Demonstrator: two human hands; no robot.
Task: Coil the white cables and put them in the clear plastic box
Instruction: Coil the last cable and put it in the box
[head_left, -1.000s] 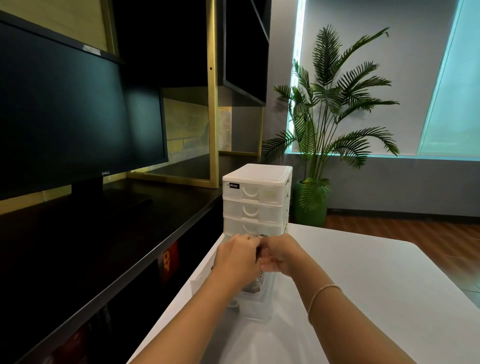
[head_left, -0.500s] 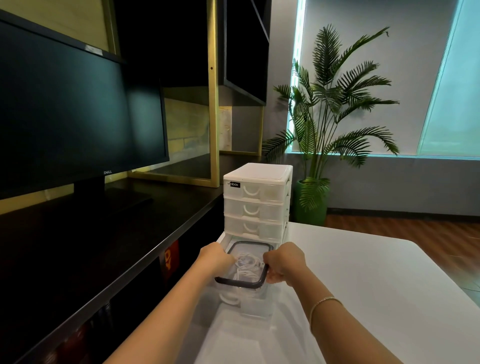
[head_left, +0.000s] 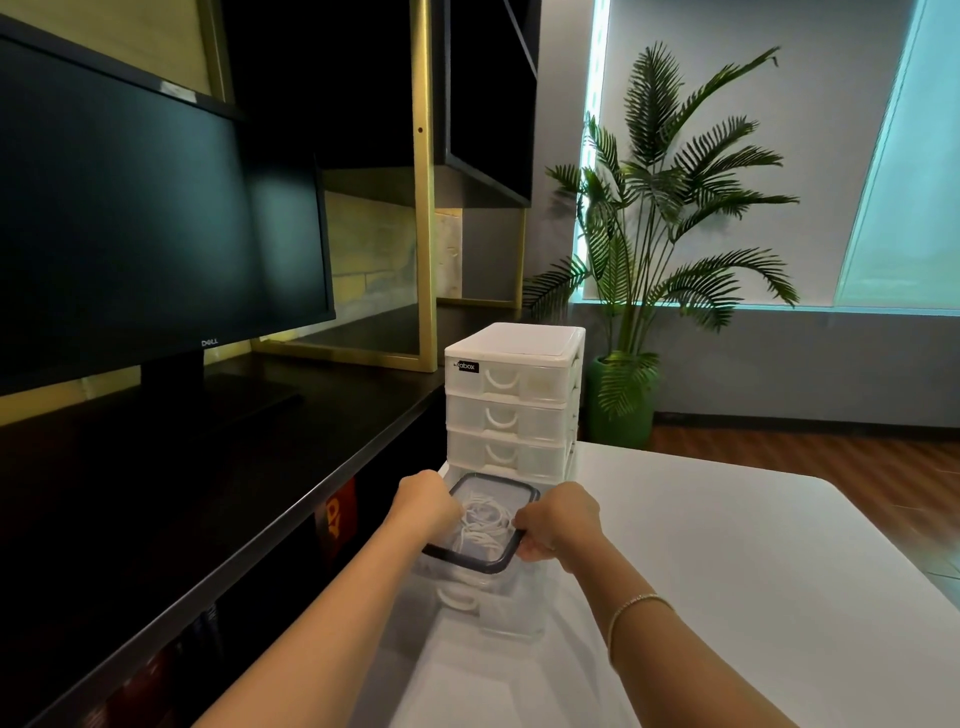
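**Lidded box with cables held over the open bottom drawer**

On the far left a Dell monitor (head_left: 156, 228) stands on the dark shelf (head_left: 218, 467). At the left edge of the white worktop (head_left: 753, 571) is a small white drawer unit (head_left: 511, 400), with its bottom drawer (head_left: 467, 603) pulled out toward the near side.

A second ago both hands were close together at the drawer front and hid what they held. Now they are apart, and the clear plastic box (head_left: 480, 522) with its dark-rimmed lid is visible between them, above the open drawer. The white cables (head_left: 483, 525) lie coiled inside it, under the lid. I judge that the coiling and packing are finished and that the box is now being stored.

The left hand (head_left: 423, 504) grips the left rim of the box with curled fingers. The right hand (head_left: 563, 522) grips the right rim in the same way.

The box is held almost level, lid upward. Its long axis runs from near to far, in line with the drawer.

A potted palm (head_left: 670, 208) stands far right.
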